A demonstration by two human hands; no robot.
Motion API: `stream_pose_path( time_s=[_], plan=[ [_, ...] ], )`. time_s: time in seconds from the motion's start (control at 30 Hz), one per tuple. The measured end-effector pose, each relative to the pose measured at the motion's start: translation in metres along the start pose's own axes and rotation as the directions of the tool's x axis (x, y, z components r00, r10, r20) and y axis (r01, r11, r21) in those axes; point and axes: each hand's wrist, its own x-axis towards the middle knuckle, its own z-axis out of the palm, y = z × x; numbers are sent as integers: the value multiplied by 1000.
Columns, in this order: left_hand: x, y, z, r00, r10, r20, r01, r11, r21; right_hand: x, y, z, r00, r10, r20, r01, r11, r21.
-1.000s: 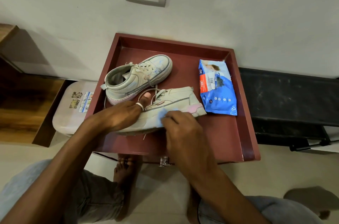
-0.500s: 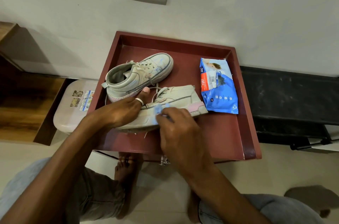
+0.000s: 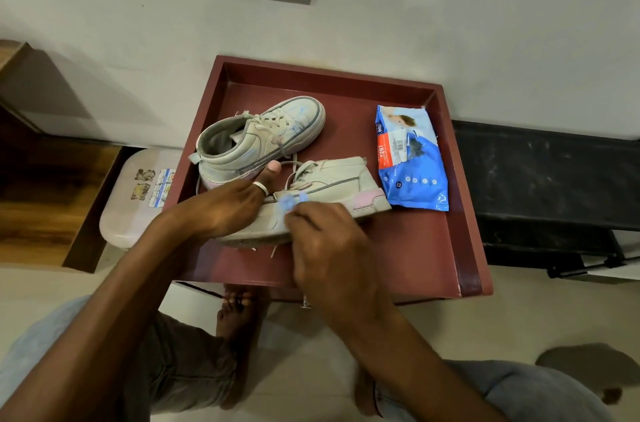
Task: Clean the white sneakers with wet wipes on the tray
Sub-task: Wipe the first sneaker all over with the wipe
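A red tray holds two white sneakers and a blue pack of wipes at its right. The far sneaker stands untouched, blue marks on its toe. The near sneaker lies on its side, its toe gripped by the left hand. The right hand pinches a blue wipe in its fingers. In the past second the wipe has crept along the side panel toward the laces, so one shoe is only partly cleaned.

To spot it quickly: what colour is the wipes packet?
Wipes packet is blue with a red label; head view shows it best.
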Motion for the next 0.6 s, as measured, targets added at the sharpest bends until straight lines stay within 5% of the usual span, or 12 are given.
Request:
stream_pose_path(
  time_s=[0.17,0.4,0.6],
  plan=[
    [1,1,1,999,29,-20,-29,999,17,4,16,-3,976,193,-104,-196,980,-26],
    [-7,11,-2,998,10,-56,-18,989,-148,2,-26,-3,994,-106,25,103,990,95],
    [-30,6,-21,982,-5,188,85,903,-420,13,18,-17,985,156,-77,-146,982,122]
  ],
)
